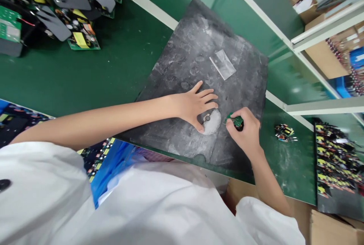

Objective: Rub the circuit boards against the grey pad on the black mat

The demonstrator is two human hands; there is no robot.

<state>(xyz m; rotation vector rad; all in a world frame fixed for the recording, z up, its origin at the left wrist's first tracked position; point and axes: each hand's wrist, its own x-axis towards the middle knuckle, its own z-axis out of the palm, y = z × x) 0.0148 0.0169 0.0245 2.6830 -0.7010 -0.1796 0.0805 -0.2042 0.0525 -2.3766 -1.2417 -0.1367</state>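
We list first one small green circuit board (237, 121), located over the right part of the worn black mat (176, 74), just right of a pale round disc (214, 124); whether it touches the mat we cannot tell. Right hand (246, 129): thumb and forefinger nearly closed, pinching the board, remaining fingers curled. Left hand (190, 106): fingers spread wide, palm down, gripping nothing that we can see, its thumb tip at the disc's left edge. Handling, in our judgement: the board is light and stiff, not especially slippery, fragile at its parts and joints; we favour a light pinch on its bare edges, clear of the dark component on its near side. Also entered: one translucent flat rectangle (224, 65), lying on the mat beyond the disc; one small component cluster (284, 133) on the green worktop (122, 74), right of the mat; one dark tray of populated boards (335, 158), far right; one heap of circuit boards with grey plates and yellow-wrapped parts (81, 40), far left. Fine markings on the pinched board are too small for us to read.
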